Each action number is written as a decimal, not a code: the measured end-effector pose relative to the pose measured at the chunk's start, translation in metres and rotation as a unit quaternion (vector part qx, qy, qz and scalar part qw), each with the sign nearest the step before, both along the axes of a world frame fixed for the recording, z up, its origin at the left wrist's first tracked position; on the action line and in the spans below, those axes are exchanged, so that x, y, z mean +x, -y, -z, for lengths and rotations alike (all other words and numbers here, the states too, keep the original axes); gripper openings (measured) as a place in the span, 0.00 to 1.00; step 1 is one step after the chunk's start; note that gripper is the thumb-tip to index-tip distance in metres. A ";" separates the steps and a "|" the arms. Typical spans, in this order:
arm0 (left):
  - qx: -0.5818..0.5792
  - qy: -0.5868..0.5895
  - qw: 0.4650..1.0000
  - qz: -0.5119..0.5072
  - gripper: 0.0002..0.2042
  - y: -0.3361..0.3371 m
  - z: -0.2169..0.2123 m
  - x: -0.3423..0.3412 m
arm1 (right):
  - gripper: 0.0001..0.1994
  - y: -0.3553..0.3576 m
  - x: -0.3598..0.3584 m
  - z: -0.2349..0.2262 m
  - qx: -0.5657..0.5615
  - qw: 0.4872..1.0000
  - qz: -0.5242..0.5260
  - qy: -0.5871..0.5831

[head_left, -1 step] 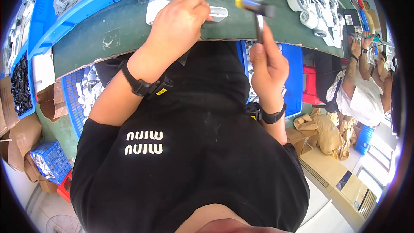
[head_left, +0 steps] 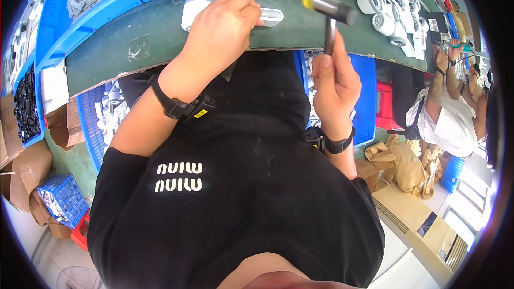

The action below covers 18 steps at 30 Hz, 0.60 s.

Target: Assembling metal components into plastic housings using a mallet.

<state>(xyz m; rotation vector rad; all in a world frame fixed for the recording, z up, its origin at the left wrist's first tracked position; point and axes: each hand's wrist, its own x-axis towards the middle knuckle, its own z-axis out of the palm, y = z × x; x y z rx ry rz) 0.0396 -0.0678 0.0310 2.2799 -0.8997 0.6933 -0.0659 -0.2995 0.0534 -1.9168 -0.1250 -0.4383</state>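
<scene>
Head view shows the left hand [head_left: 222,32] pressing a white oblong plastic part [head_left: 267,17] flat on the green-topped table [head_left: 160,37], while the right hand [head_left: 334,83] is clenched around the shaft of a small metal hammer with a yellow-tipped head [head_left: 329,8], raised just beside the part. Best to keep the left fingers [head_left: 241,5] clear of the strike line and hit squarely with short, controlled taps.

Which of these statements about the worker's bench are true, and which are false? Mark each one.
1. The right hand grips a hammer. True.
2. The left hand rests on a white plastic part. True.
3. The bench mat is red. False: it is dark green.
4. Both wrists are bare. False: each wears a black band.
5. The hammer head lies flat on the mat. False: it is raised above it.
</scene>
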 end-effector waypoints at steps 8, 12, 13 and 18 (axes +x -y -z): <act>-0.001 -0.014 1.000 -0.009 0.04 0.000 -0.003 -0.001 | 0.27 0.000 0.014 0.009 0.034 0.996 -0.009 -0.085; -0.002 -0.031 0.999 -0.012 0.06 0.000 -0.005 -0.002 | 0.29 -0.010 0.042 -0.004 0.029 0.997 -0.005 -0.072; -0.002 -0.031 0.999 -0.009 0.06 0.001 -0.006 -0.002 | 0.26 -0.010 0.055 0.001 0.067 0.995 -0.025 -0.071; 0.006 -0.085 0.996 -0.003 0.08 -0.002 -0.011 0.002 | 0.21 -0.013 0.090 0.011 -0.027 0.989 -0.083 -0.119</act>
